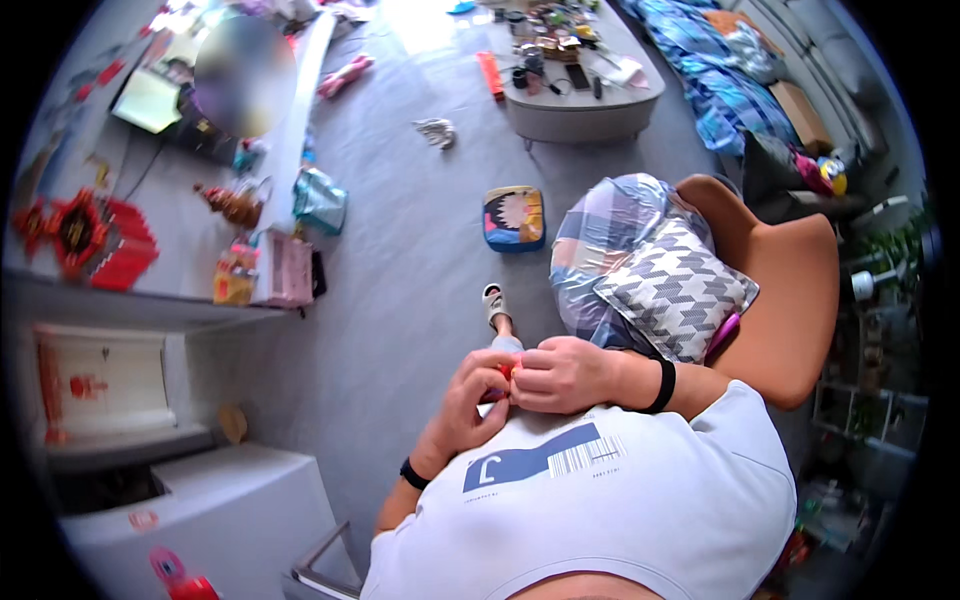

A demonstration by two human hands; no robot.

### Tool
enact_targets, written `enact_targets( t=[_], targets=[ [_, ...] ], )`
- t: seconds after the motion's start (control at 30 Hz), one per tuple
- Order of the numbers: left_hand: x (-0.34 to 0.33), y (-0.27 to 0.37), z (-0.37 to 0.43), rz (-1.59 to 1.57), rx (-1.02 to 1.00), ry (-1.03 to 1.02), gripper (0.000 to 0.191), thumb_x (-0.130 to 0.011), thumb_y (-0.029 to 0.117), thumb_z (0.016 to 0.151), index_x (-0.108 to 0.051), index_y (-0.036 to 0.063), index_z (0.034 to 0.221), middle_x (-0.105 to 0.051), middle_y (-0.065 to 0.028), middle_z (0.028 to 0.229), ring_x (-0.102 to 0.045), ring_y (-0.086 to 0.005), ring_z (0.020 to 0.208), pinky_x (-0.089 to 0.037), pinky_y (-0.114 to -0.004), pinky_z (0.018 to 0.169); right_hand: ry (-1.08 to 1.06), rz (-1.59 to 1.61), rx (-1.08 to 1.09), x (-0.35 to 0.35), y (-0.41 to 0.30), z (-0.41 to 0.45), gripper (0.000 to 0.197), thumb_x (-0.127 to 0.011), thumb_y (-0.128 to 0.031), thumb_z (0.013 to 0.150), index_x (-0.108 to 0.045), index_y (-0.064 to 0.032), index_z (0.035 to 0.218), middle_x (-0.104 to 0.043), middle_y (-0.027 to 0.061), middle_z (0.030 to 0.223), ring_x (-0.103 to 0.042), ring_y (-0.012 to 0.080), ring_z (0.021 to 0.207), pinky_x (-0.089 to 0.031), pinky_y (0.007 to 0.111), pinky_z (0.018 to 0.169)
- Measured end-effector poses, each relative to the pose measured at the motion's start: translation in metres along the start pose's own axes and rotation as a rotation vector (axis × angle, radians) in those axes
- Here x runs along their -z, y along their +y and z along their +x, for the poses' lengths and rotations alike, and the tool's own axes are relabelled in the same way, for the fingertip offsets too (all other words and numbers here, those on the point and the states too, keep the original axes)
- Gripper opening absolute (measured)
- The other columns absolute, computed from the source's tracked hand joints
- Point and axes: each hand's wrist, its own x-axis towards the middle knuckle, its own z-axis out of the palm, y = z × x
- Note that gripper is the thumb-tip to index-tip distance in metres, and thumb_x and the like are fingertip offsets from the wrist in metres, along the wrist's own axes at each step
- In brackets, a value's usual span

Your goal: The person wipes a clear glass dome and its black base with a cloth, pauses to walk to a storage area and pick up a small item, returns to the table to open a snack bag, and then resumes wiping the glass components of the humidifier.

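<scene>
My left hand (472, 401) and my right hand (562, 375) meet in front of my white T-shirt (600, 517). Between their fingertips is a small red thing (505, 371), pinched from both sides. The fingers cover most of it, so its kind cannot be told. A bit of purple shows lower down by the left fingers. Each wrist wears a black band. Just past the hands, one foot in a pale slide sandal (495, 301) rests on the grey floor.
On the right, an orange-brown chair (787, 300) holds a houndstooth cushion (675, 289) and plaid bedding (600, 247). Ahead stand a colourful square stool (514, 219) and a cluttered coffee table (585, 116). A crumpled cloth (436, 133) lies on the floor. Left is a white cabinet (187, 277) bearing ornaments.
</scene>
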Motion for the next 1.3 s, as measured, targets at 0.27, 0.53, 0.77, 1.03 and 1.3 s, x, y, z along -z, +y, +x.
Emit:
enact_targets(
  t=[0.27,0.53,0.77,1.03,1.3],
  targets=[
    [0.097,-0.048,0.249,0.288,-0.279,-0.625,0.058,-0.08,0.008,0.08,-0.066,0.0055,0.136,-0.067,-0.0152,0.138,-0.064,-0.0376,0.126,-0.053,-0.048,0.105,0.132,-0.153,-0.493,0.016,0.131,0.025,0.014,-0.073,-0.015,0.08,-0.065,-0.0081,0.09,-0.058,0.002,0.082,-0.065,0.0186,0.077,-0.055,0.031,0.06],
    [0.119,-0.073,0.406,0.473,-0.3,-0.847,0.063,-0.075,0.005,0.084,-0.063,0.0072,0.145,-0.064,-0.01,0.149,-0.06,-0.0325,0.138,-0.053,-0.041,0.112,0.181,-0.214,-0.688,0.036,0.251,0.011,0.012,-0.077,-0.012,0.081,-0.068,-0.0066,0.088,-0.064,0.0021,0.084,-0.067,0.0186,0.075,-0.056,0.032,0.061],
    [0.157,-0.09,0.5,0.319,-0.247,-0.766,0.066,-0.071,-0.006,0.082,-0.064,0.0091,0.147,-0.062,-0.0125,0.153,-0.056,-0.0375,0.143,-0.051,-0.044,0.115,0.382,-0.065,-0.526,0.052,0.369,0.005,0.02,-0.083,-0.014,0.087,-0.071,-0.0023,0.098,-0.072,0.0064,0.091,-0.073,0.0227,0.079,-0.062,0.033,0.067],
    [0.215,-0.147,0.624,0.048,-0.202,-0.671,0.068,-0.068,-0.014,0.087,-0.063,0.009,0.15,-0.063,-0.0182,0.151,-0.063,-0.0387,0.136,-0.05,-0.043,0.115,0.542,-0.06,-0.996,0.067,0.451,-0.006,0.013,-0.077,-0.004,0.093,-0.069,0.0002,0.103,-0.075,0.0134,0.094,-0.076,0.0303,0.082,-0.063,0.037,0.071],
    [0.283,-0.216,0.785,-0.207,-0.245,-0.67,0.06,-0.064,-0.009,0.092,-0.06,0.0014,0.151,-0.061,-0.0242,0.152,-0.061,-0.0405,0.14,-0.046,-0.045,0.118,1.212,0.295,-1.682,0.033,0.571,0.027,0.013,-0.06,-0.012,0.112,-0.063,-0.0005,0.117,-0.075,0.0107,0.101,-0.075,0.0167,0.087,-0.061,0.031,0.082]
  ],
)
